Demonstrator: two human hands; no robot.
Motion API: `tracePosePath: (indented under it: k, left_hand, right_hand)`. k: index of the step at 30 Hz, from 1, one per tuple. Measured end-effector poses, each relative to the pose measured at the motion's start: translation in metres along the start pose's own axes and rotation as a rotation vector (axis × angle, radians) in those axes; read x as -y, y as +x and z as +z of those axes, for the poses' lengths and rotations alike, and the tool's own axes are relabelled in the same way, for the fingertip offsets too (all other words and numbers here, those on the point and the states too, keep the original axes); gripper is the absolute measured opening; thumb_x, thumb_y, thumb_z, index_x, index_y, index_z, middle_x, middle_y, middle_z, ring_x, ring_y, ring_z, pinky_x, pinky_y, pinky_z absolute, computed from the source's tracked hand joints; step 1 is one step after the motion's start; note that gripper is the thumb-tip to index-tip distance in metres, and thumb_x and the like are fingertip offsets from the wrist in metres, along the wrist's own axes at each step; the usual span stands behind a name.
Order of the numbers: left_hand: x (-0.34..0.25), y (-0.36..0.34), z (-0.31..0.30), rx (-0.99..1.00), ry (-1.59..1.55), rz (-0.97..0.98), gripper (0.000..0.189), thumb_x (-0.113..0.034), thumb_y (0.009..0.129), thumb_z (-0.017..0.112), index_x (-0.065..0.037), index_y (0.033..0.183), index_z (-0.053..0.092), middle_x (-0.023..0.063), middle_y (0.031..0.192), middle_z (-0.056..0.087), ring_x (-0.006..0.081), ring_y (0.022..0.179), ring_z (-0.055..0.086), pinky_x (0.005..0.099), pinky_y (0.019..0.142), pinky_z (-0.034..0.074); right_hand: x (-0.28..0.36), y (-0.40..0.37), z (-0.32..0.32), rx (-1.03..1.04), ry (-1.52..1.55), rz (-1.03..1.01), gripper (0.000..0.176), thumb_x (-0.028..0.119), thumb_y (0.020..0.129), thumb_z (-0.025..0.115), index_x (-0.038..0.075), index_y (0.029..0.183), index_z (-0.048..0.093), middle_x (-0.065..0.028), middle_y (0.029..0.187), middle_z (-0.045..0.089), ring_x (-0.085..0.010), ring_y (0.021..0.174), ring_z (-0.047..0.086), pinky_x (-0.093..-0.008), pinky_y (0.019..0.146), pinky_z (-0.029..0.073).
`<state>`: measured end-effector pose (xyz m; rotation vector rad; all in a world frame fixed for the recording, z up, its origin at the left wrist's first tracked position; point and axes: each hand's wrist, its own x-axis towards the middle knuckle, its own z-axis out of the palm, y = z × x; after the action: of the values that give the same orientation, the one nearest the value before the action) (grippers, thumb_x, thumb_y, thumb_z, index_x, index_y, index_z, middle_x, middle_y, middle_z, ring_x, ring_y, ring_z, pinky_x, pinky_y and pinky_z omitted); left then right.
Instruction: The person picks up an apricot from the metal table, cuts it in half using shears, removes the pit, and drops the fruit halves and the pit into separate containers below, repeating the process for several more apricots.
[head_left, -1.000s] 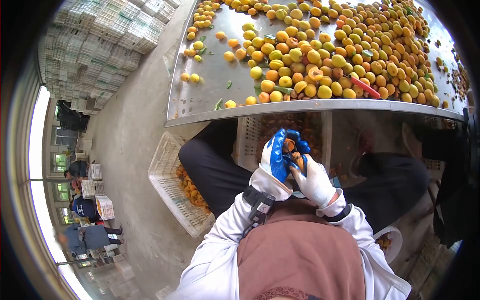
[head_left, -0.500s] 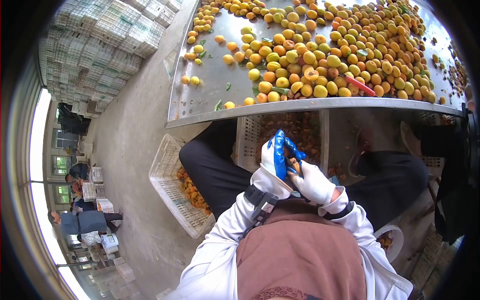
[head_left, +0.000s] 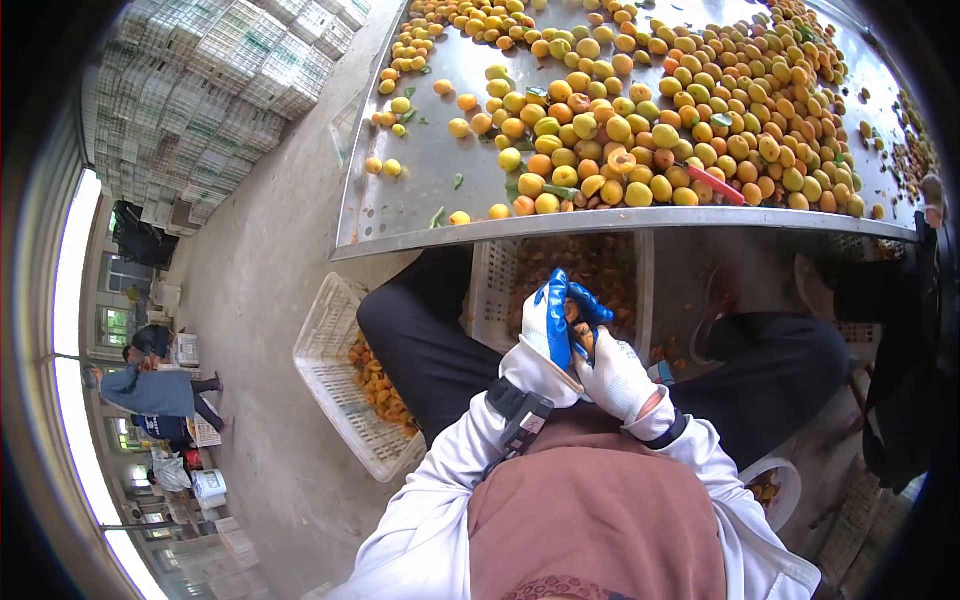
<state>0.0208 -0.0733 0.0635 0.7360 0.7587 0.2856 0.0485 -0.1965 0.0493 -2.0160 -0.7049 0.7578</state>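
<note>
My left hand (head_left: 556,325), in a white glove with blue-coated fingers, is held over my lap just below the table edge. Its fingers curl around something small and brownish that I cannot make out. My right hand (head_left: 618,378), in a white glove with bare fingertips, meets it from the right. Those fingertips are pinched together against the left hand's fingers, and what they grip is hidden. Beyond both hands, many yellow-orange apricots (head_left: 640,194) lie on the metal table (head_left: 420,190). A red-handled tool (head_left: 715,186) rests among them near the front edge.
A white crate (head_left: 335,300) of orange fruit pieces stands left of my leg. Another crate (head_left: 490,290) with darker pieces sits under the table. A white bucket (head_left: 785,490) is at right. Crates are stacked (head_left: 210,90) far left, and a person (head_left: 165,392) walks there.
My hands stay together, with the right fingers shifting slightly against the left. The view has moved a little. In the background, the walking person has changed position.
</note>
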Motion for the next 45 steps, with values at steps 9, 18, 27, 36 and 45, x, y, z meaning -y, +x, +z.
tracePosePath:
  k: [9,18,27,36,45]
  left_hand:
    - [0.003,0.006,-0.008,0.076,0.061,0.075,0.036,-0.038,0.103,0.053,-0.008,0.084,0.059,0.0063,0.072,0.056,0.0215,0.063,0.063,0.0421,0.067,0.061]
    - [-0.017,0.006,-0.003,0.277,-0.155,-0.092,0.035,-0.041,0.105,0.05,-0.01,0.091,0.059,0.0061,0.081,0.059,0.0247,0.079,0.066,0.0515,0.095,0.055]
    - [-0.012,0.035,-0.035,0.268,-0.082,0.071,0.046,-0.046,0.105,0.05,-0.002,0.107,0.065,0.0106,0.102,0.069,0.0305,0.103,0.069,0.0419,0.098,0.053]
    - [-0.148,-0.064,-0.127,-0.399,0.748,0.944,0.02,-0.012,0.1,0.059,0.003,0.111,0.063,0.0155,0.105,0.069,0.026,0.099,0.068,0.0391,0.094,0.054]
    - [-0.185,-0.052,-0.078,-0.448,1.558,1.167,0.042,-0.006,0.085,0.075,-0.003,0.126,0.063,0.0155,0.123,0.063,0.027,0.112,0.062,0.0391,0.099,0.048]
  right_hand:
    - [-0.018,0.008,-0.012,0.399,0.633,0.159,0.025,0.017,0.103,0.054,-0.003,0.114,0.064,-0.0064,0.099,0.069,-0.01,0.088,0.06,-0.0284,0.075,0.051]
    - [-0.01,0.002,-0.031,0.578,0.805,0.21,0.032,0.033,0.101,0.06,0.002,0.104,0.064,-0.0004,0.072,0.059,-0.0073,0.057,0.052,-0.024,0.05,0.042]
    - [-0.025,0.011,-0.01,0.15,0.548,-0.056,0.021,0.02,0.1,0.062,0.0,0.105,0.064,0.0008,0.075,0.062,-0.0108,0.067,0.056,-0.0281,0.061,0.046]
    - [-0.011,0.002,-0.022,-0.035,0.403,0.044,0.025,0.023,0.094,0.069,0.0,0.105,0.065,-0.0155,0.075,0.066,-0.0231,0.068,0.064,-0.0362,0.067,0.05]
    - [-0.02,0.009,-0.002,-0.05,0.19,-0.05,0.031,0.032,0.094,0.069,0.001,0.098,0.061,-0.0237,0.079,0.068,-0.045,0.077,0.066,-0.0486,0.066,0.052]
